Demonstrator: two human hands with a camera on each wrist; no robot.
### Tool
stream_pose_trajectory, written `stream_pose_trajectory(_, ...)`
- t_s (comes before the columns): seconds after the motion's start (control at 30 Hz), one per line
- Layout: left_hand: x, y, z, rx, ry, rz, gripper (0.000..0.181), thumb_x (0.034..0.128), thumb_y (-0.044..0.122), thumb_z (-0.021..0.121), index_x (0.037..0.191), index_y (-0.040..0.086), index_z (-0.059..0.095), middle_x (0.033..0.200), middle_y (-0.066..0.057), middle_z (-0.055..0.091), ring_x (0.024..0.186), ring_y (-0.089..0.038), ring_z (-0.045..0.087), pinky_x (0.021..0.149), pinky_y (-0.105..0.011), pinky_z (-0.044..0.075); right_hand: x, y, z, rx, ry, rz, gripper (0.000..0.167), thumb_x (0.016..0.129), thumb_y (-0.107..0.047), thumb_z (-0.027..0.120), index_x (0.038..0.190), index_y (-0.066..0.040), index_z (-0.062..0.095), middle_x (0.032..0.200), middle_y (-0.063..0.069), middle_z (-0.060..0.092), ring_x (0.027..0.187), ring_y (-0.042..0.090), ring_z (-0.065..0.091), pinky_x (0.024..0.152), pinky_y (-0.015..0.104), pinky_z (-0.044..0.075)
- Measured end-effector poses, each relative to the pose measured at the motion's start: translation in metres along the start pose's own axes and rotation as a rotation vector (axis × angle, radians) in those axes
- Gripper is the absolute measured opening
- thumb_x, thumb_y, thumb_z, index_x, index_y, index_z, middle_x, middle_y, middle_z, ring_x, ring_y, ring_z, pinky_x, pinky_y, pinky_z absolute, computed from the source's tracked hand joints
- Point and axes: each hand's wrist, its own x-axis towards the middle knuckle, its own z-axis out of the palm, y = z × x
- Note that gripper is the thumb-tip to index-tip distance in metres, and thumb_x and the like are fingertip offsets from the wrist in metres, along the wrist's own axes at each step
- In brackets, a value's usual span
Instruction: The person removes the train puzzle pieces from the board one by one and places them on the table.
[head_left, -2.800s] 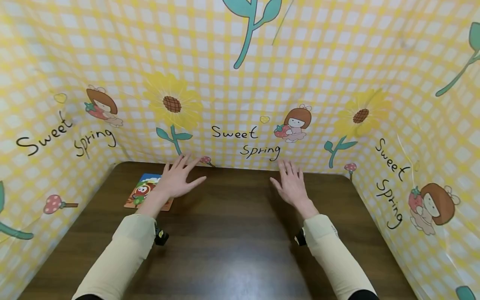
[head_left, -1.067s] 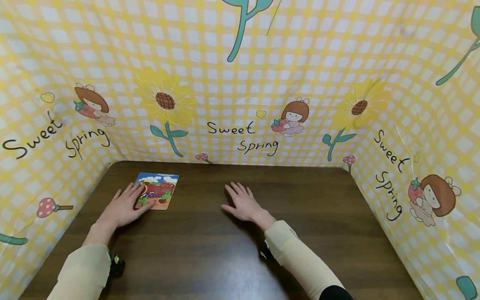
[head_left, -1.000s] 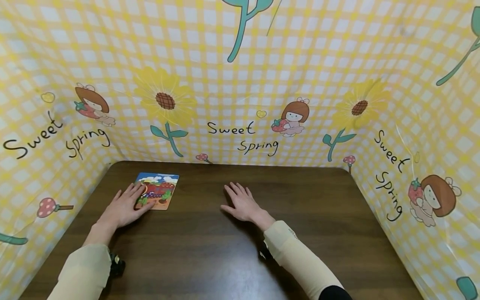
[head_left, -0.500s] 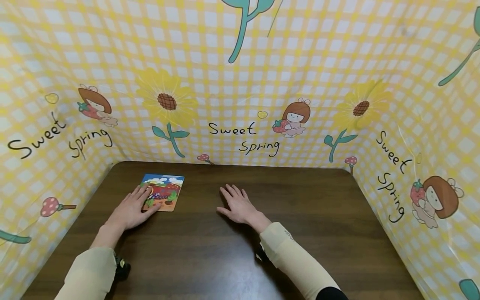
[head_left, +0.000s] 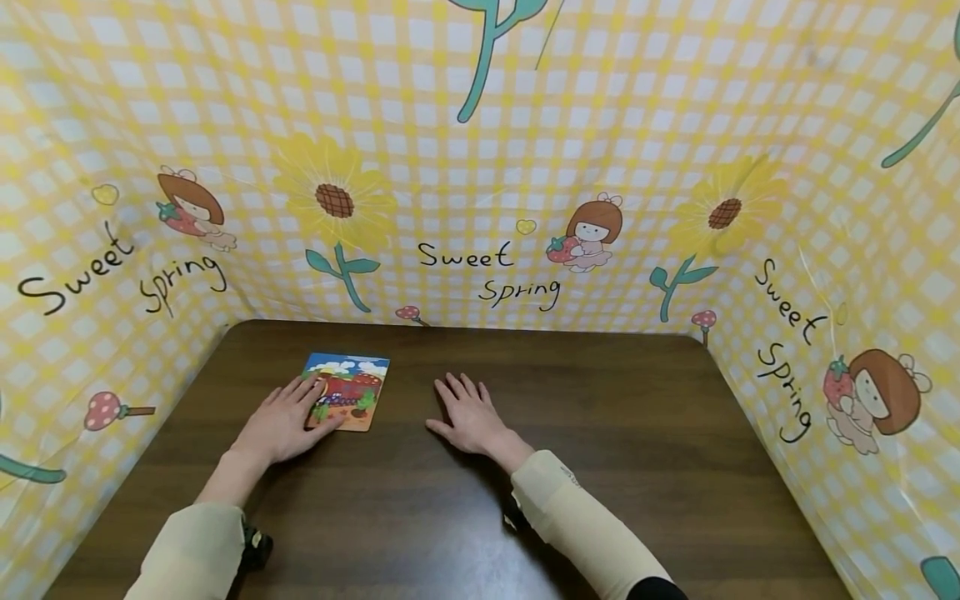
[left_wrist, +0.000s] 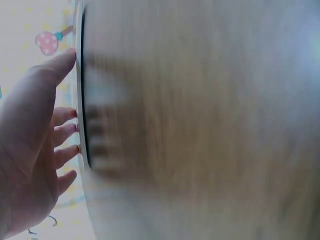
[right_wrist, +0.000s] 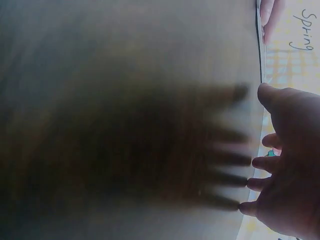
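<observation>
A thin, flat picture board (head_left: pixel 352 398) with a colourful cartoon scene lies on the table, left of the middle. My left hand (head_left: pixel 283 419) presses on its left part with fingertips and thumb, the fingers spread. In the left wrist view the board (left_wrist: pixel 80 95) shows edge-on, with the fingertips touching its top face. To the right of the board, my right hand (head_left: pixel 474 421) hovers low over the table or rests on it, fingers extended and holding nothing. In the right wrist view its fingertips are at or close above the table surface; contact is hard to tell.
The dark brown wooden table (head_left: pixel 600 433) has rounded far corners. A yellow checked cloth (head_left: pixel 465 192) with sunflowers and "Sweet Spring" lettering rises behind it and along both sides.
My left hand has come down on the board's left part and, over the last half second, slid right with it. The right hand has moved left, towards the board.
</observation>
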Motion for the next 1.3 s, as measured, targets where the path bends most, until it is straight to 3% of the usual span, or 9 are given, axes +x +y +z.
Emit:
stream_pose_trajectory(0.1,-0.001,0.011,-0.002,0.014,-0.002,0.010,0.091,0.1071,0.067,0.057,0.164,-0.003,0.047,0.172,-0.031,0.041,0.158,-0.058,0.039,0.128,-0.073,0.032,0.000,-0.003,0.002,-0.030,0.007,-0.004,0.077,0.113,-0.057,0.054,0.176,-0.018,0.031,0.184,0.010,0.028,0.172,0.034,0.023,0.138,0.061,0.025)
stream_pose_trajectory(0.5,-0.001,0.050,0.002,0.046,0.000,0.020,0.092,0.1053,0.070,0.057,0.164,0.000,0.049,0.170,-0.029,0.045,0.155,-0.056,0.044,0.127,-0.073,0.034,0.000,-0.008,0.004,0.013,-0.003,-0.021,0.079,0.112,-0.060,0.053,0.176,-0.020,0.030,0.185,0.008,0.025,0.173,0.033,0.021,0.139,0.061,0.022)
stream_pose_trajectory(1.3,0.003,0.090,0.017,0.062,0.031,-0.006,0.091,0.1054,0.069,0.056,0.167,0.003,0.046,0.172,-0.023,0.046,0.160,-0.050,0.042,0.129,-0.075,0.030,-0.003,-0.001,0.003,0.022,-0.025,-0.082,0.084,0.111,-0.063,0.053,0.176,-0.017,0.028,0.186,0.007,0.021,0.174,0.033,0.016,0.139,0.063,0.017)
